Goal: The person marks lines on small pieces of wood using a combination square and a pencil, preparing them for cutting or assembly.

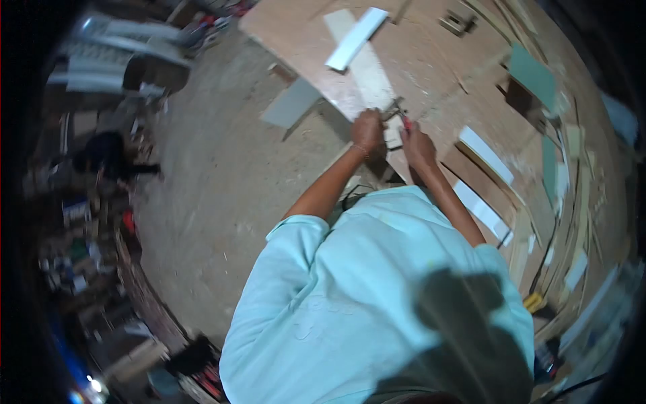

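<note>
At the near edge of the wooden worktable, my left hand [368, 129] is closed, fingers curled, at the end of a pale board [369, 74]. What it grips is hidden by the hand. My right hand [418, 147] is closed around a small red-handled tool [406, 122], whose dark metal head points away from me. The tool's exact kind is too small to make out. Between the two hands lies a short whitish piece [393, 135] with dark marks. A white strip [356, 39] rests across the pale board, farther up the table.
The worktable [431, 74] carries white strips [486, 155], green panels [533, 75], a small brass-coloured block [456, 23] and long thin wood strips at right. A grey panel [291, 103] juts out beside the table's left edge. Another person [108, 156] is low down at far left, among clutter.
</note>
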`<state>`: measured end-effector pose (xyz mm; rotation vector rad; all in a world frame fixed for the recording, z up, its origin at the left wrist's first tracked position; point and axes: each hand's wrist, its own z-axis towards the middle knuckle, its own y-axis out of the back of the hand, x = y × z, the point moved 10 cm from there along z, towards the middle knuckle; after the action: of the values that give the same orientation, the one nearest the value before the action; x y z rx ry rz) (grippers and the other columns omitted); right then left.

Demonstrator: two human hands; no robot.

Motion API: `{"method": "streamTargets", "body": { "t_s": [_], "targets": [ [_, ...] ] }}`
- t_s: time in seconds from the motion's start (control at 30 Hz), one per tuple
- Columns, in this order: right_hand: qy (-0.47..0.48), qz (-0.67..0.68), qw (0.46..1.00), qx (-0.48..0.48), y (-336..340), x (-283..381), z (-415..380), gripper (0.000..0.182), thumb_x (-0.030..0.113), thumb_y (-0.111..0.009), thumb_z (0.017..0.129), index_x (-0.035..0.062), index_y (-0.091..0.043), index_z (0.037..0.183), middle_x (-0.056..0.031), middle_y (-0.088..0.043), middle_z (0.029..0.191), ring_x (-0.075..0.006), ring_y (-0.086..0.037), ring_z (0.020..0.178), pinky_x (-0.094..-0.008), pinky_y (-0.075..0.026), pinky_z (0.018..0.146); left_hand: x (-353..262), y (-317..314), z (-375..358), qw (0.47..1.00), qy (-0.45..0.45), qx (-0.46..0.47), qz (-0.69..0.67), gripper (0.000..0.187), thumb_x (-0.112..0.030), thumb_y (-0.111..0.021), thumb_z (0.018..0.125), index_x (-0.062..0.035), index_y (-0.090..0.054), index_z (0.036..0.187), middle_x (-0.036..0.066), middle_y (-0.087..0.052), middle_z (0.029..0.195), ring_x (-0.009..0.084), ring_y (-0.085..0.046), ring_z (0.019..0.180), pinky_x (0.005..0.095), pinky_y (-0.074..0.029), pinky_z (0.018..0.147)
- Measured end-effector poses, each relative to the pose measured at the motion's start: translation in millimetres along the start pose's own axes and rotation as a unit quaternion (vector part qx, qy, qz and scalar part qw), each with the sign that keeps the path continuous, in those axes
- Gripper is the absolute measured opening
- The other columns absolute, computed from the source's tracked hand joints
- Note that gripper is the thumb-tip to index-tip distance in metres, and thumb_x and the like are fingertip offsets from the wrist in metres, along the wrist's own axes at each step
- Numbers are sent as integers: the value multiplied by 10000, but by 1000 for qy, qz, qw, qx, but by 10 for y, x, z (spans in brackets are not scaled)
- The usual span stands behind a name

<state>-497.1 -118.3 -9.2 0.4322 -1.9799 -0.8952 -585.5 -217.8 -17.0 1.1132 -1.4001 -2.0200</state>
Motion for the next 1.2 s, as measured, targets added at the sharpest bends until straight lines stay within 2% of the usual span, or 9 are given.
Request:
{"method": "streamTargets", "body": {
  "t_s": [0.1,0.13,0.23,0.37,0.4,0.73,1.03,1.2],
  "targets": [
    [8,-35,999,-28,37,-21,13,390,372,-399,827,-8,-446,904,-252,-562,705,-395,-559,701,-471,-423,634,-56,55,10,998,31,48,-40,236,-194,-619,666,-23,-513,790,167,-538,787,316,-529,765,402,-427,645],
    [14,-28,999,-26,74,-4,-8,398,374,-397,827,-12,-445,907,-256,-560,707,-400,-555,705,-466,-421,645,-58,41,21,995,44,65,-56,161,-111,-596,673,-28,-497,769,170,-520,759,329,-514,755,403,-415,658],
    [14,-31,999,-32,107,-17,6,398,373,-398,827,-13,-445,910,-258,-559,710,-404,-552,706,-467,-419,646,-102,51,80,997,4,70,-28,157,-120,-591,675,-39,-515,786,164,-523,758,326,-513,742,405,-414,645],
    [21,-42,998,-29,97,13,-41,392,364,-397,825,-15,-442,913,-264,-558,721,-405,-551,717,-468,-417,656,-196,57,152,996,-39,76,33,127,-145,-500,723,-54,-535,803,153,-529,760,302,-522,740,388,-418,633],
    [9,-42,999,-13,91,16,-53,374,356,-411,818,-6,-436,908,-260,-562,746,-410,-551,735,-479,-419,668,-236,105,154,996,-61,49,36,129,-128,-474,720,-49,-543,795,153,-529,751,293,-524,738,380,-418,631],
    [19,-49,998,-15,25,-9,-45,373,337,-430,817,-22,-434,918,-265,-563,728,-399,-562,718,-466,-436,647,-333,58,159,988,-101,49,103,111,-104,-474,695,-47,-543,762,117,-513,768,252,-497,781,336,-400,672],
    [22,-63,998,-20,-12,-44,-47,362,335,-412,827,-20,-431,898,-258,-562,703,-398,-561,701,-464,-430,637,-364,105,121,993,-59,32,94,139,-89,-463,701,-86,-519,827,94,-508,800,247,-494,786,338,-410,643],
    [25,-62,997,-29,-8,-62,-52,362,335,-411,828,-21,-432,890,-259,-559,680,-400,-562,681,-470,-431,622,-380,134,132,994,-66,37,78,136,-91,-467,696,-84,-529,818,100,-515,784,254,-504,760,349,-421,622]
  ]
}}
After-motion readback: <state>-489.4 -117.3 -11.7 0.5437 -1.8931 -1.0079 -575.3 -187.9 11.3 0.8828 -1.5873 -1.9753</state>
